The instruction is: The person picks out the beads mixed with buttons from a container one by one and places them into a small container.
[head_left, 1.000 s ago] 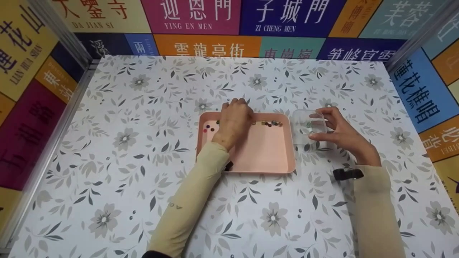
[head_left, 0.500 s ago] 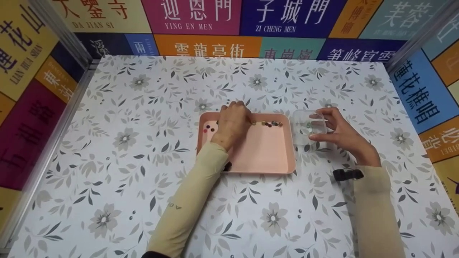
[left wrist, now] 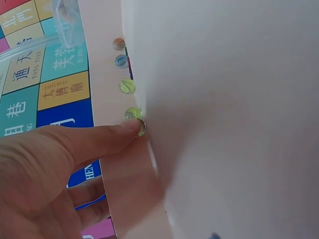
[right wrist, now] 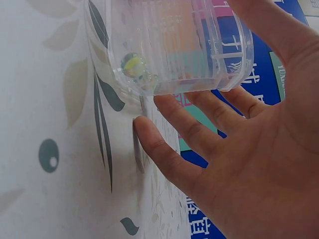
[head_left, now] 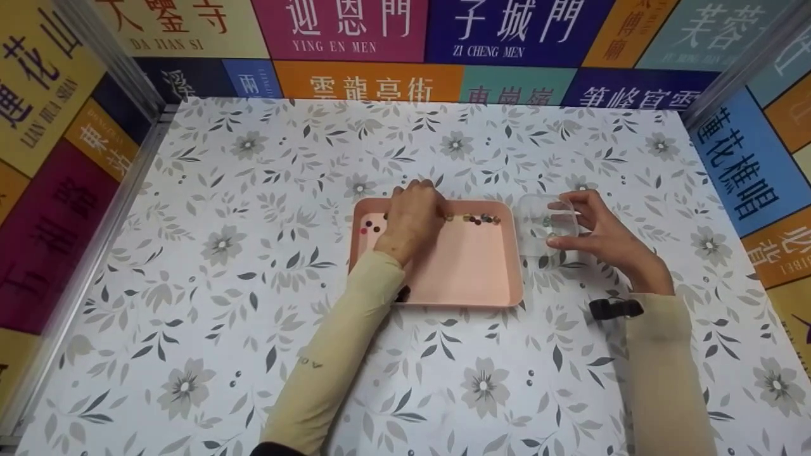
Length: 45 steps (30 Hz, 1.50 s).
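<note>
Head view: we find marbles [head_left: 485, 219] in the round-cornered pink tray [head_left: 462, 272] under the left hand [head_left: 412, 218], the right hand [head_left: 599, 228] gripping a clear box [head_left: 531, 221] just beside it, and a wall panel [head_left: 339, 28] reading "YING EN MEN"; left wrist: thumb [left wrist: 107, 142] touching a translucent marble [left wrist: 142, 130], any pinch undeterminable; right wrist: yellow-swirled marbles [right wrist: 133, 64] inside the box.

We count one left hand [head_left: 413, 218], one right hand [head_left: 602, 234], one tray [head_left: 466, 266], one box [right wrist: 174, 40] and one bench [head_left: 431, 367]. In the tray we see at least eight marbles [left wrist: 127, 86], in the box at least two; their exact number we cannot tell.
</note>
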### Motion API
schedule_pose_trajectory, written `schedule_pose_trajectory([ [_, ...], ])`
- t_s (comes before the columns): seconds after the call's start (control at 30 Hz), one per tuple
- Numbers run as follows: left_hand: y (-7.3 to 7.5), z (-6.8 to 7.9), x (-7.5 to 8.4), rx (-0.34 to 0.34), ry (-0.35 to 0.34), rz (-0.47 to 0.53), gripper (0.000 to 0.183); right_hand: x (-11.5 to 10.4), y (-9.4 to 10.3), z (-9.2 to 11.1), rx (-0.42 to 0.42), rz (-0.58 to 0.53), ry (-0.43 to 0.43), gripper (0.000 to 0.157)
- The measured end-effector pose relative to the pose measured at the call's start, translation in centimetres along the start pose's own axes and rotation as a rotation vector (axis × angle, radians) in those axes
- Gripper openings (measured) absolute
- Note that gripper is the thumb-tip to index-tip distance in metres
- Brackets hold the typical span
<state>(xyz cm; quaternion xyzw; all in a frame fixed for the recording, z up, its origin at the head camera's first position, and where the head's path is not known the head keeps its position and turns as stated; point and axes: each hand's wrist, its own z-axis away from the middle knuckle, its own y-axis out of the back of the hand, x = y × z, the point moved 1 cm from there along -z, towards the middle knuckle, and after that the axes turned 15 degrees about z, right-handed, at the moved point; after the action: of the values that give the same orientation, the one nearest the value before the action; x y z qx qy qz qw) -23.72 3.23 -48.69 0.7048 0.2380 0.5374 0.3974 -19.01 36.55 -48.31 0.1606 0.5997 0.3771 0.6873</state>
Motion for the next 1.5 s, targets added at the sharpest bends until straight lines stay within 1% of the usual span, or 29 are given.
schedule_pose_trajectory([
  [0.17,-0.1,0.0,0.2,-0.016,0.012,-0.001,0.013,0.1,-0.1,0.0,-0.002,-0.016,-0.003,0.081],
  [0.33,0.1,-0.2,0.5,-0.034,0.034,0.046,0.014,0.1,0.0,0.1,-0.009,-0.041,-0.012,0.081],
  [0.47,0.4,-0.3,0.7,-0.038,0.034,0.076,0.017,0.0,0.1,0.0,-0.013,-0.048,-0.009,0.081],
  [0.6,0.5,-0.4,0.9,-0.038,0.024,0.094,0.018,0.0,0.0,0.0,-0.01,-0.051,-0.006,0.08],
  [0.77,0.6,-0.4,1.1,-0.022,0.013,0.135,0.012,0.1,-0.1,0.0,-0.004,-0.044,-0.006,0.08],
  [0.87,0.6,-0.4,1.2,-0.006,-0.009,0.162,0.011,0.0,-0.1,0.0,-0.002,-0.036,-0.005,0.08],
  [1.0,0.6,-0.5,1.2,0.012,-0.049,0.225,0.012,0.0,0.0,0.1,-0.003,-0.029,-0.004,0.081],
  [1.1,0.6,-0.5,1.2,0.004,-0.06,0.275,0.012,0.0,0.0,0.0,-0.005,-0.032,-0.007,0.082],
  [1.2,0.7,-0.5,1.4,-0.021,-0.051,0.3,0.012,0.0,0.1,-0.1,-0.006,-0.039,-0.017,0.082],
  [1.5,0.9,-0.7,2.1,-0.078,-0.075,0.35,0.014,0.1,0.0,0.1,-0.004,-0.042,-0.022,0.082],
])
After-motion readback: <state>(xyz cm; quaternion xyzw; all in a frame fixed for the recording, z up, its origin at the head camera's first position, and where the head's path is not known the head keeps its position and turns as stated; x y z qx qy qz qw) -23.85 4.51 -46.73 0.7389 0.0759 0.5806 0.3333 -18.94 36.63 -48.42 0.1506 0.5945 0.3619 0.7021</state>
